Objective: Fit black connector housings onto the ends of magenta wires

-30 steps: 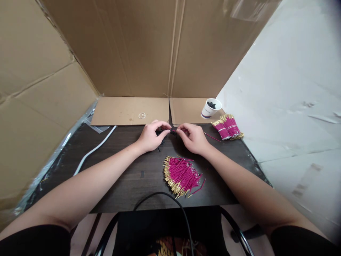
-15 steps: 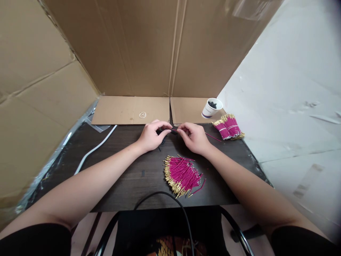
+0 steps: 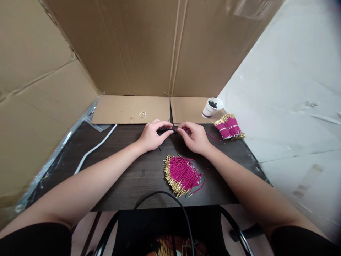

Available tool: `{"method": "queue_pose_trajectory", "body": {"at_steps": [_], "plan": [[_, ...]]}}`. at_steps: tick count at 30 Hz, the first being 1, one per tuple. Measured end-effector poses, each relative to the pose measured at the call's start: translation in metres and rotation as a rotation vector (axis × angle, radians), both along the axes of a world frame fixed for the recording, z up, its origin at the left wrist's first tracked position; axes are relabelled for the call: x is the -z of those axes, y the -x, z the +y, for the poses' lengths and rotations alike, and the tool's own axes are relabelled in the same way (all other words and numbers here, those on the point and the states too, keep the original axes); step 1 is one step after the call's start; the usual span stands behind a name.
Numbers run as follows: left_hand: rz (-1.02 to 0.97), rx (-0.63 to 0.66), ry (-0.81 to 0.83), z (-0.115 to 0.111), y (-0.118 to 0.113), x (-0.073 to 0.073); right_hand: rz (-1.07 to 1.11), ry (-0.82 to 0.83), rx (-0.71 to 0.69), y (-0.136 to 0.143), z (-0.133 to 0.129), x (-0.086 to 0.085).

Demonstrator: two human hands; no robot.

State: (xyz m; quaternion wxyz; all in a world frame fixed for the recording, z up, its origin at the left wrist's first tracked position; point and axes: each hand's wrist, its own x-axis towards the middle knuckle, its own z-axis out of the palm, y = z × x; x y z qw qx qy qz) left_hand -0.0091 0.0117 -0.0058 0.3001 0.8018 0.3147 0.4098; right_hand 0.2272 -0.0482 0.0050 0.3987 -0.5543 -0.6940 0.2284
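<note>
My left hand (image 3: pixel 152 137) is closed in a pinch, its thumb and forefinger beside small black pieces (image 3: pixel 161 131) that lie partly under it. What sits between those fingertips is too small to make out. Close by on the right, my right hand (image 3: pixel 195 138) pinches a thin magenta wire whose tip points toward the left fingertips. Another stretch of magenta wire (image 3: pixel 213 137) shows beyond the right hand's outer side; whether it is held cannot be told. Nearer me, a loose pile of magenta wires (image 3: pixel 182 174) with gold-coloured ends lies fanned on the dark table (image 3: pixel 119 177).
A white paper cup (image 3: pixel 208 111) with black pieces stands on the cardboard at back right. Beside it lie tied magenta wire bundles (image 3: pixel 231 127). A small white loop (image 3: pixel 142 114) rests on the left cardboard. A white cable (image 3: pixel 96 148) runs along the left; a black cable (image 3: pixel 161 192) crosses the front edge.
Both hands stay in nearly the same place. The left finger and thumb have shifted slightly, and less magenta shows between the two hands. The pile and bundles look unchanged.
</note>
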Motion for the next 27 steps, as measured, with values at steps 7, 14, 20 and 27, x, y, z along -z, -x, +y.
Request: {"method": "queue_pose_trajectory", "body": {"at_steps": [7, 14, 20, 27], "plan": [[0.026, -0.007, -0.071, 0.0009, -0.0002, -0.0010, 0.021, 0.003, 0.007, -0.0001, 0.0006, 0.0010], [0.004, 0.001, -0.084, -0.0003, -0.0004, -0.0021, 0.028, 0.018, 0.009, -0.0011, 0.0010, 0.0019], [0.017, -0.001, -0.064, -0.0005, 0.0000, -0.0034, 0.023, 0.017, 0.009, -0.0016, 0.0010, 0.0007], [0.007, 0.013, -0.078, 0.0001, 0.0002, -0.0025, 0.018, 0.011, 0.005, -0.0005, 0.0006, 0.0013]]}}
